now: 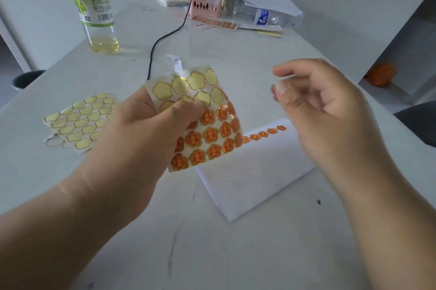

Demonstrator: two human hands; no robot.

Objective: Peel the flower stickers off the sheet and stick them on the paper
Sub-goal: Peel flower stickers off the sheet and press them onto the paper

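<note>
Left of the left hand (132, 138), a used sheet (80, 122) of empty flower outlines lies flat on the table (236, 254). Its fingers (186, 107) pinch the sticker sheet (200, 120), held tilted above the table, orange flower stickers (210, 135) filling its lower rows. Below and between both hands lies the white paper (254, 176), a row of stuck flowers (263, 134) along its far edge. Right of the sheet, the right hand (330, 110) hovers, fingers (283, 88) loosely curled, empty.
</note>
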